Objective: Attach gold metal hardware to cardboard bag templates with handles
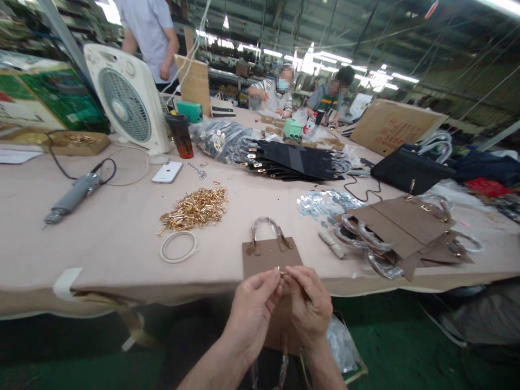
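My left hand point(252, 309) and my right hand point(309, 304) meet at the table's near edge, fingertips pinched together on a small gold metal fitting point(283, 272). Just beyond them a brown bag panel point(270, 257) with a plastic-wrapped handle point(266, 225) lies over the table edge, and its lower part hangs down behind my hands. A heap of gold metal fittings point(195, 208) lies to the left of the panel, and a white tape ring point(177, 246) sits in front of that heap.
A stack of brown bag panels point(402, 227) with wrapped handles lies right. Black bag pieces point(292, 160), a white phone point(167, 171), a dark cup point(181, 135), a fan point(128, 105) and a grey power tool point(73, 197) stand farther back. Other people work at the far end.
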Demonstrator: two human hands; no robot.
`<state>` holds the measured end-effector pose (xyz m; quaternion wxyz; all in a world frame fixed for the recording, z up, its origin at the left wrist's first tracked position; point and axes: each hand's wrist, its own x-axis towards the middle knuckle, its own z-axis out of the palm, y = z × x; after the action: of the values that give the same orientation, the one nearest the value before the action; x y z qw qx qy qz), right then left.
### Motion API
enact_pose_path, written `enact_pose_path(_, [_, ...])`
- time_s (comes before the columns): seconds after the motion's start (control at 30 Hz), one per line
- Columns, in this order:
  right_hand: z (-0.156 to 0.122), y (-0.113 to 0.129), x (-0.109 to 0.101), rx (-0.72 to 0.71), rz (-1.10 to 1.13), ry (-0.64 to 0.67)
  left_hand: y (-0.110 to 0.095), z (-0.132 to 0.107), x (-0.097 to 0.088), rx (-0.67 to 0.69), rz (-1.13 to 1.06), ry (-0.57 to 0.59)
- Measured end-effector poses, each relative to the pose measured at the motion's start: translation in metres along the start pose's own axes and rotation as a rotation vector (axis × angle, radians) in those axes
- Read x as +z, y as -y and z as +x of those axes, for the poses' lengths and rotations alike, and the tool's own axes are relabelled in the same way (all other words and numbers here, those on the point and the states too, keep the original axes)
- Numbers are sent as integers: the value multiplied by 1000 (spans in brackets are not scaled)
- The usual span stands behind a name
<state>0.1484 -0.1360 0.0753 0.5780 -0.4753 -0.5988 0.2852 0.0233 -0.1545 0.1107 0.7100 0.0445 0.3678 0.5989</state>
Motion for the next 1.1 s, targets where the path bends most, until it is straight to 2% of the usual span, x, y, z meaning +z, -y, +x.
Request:
enact_pose_path(0.13, [-8,-3,7,280,197,-52,10,3,-3,133,99,-11])
enact_pose_path(0.27, [-15,-6,17,631,572,-147,16,6,-9,326,346,-4])
enact_pose_path(0.37, [-15,-1,23,770,768,-193,16,7,-10,477,496,-14])
enact_pose_path(0.5, [-14,3,25,842,879,-235,14,5,-8,539,577,-11])
enact_pose_path(0.63, [-17,0,27,916,1019,-294,16,4,-7,522,599,42])
enact_pose_path(0.77, [-16,-4,28,970,1156,-234,21,6,-8,507,607,63])
enact_pose_path(0.9, [-16,-4,24,941,1128,-169,22,11,-15,485,625,58])
enact_pose_path(1.1, [-22,-7,21,955,1084,-221,14,17,-20,334,561,117])
